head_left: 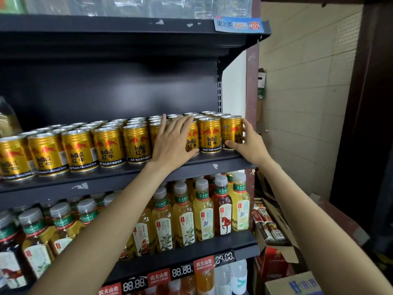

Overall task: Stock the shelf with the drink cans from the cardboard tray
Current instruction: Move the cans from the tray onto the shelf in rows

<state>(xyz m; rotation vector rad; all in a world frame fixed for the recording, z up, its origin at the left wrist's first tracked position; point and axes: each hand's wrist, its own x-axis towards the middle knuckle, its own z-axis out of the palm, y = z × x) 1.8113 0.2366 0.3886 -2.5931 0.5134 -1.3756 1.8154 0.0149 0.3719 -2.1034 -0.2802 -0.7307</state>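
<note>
The left grip (174,139) lies flat, fingers straight, against the front cans (110,145) on the shelf (127,177). The right grip (247,141) curls round the end can (230,130).

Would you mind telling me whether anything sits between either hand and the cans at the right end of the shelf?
Nothing visible does. The right hand grips the end can directly, and the left hand lies flat against the front-row cans beside it on the shelf.
</note>
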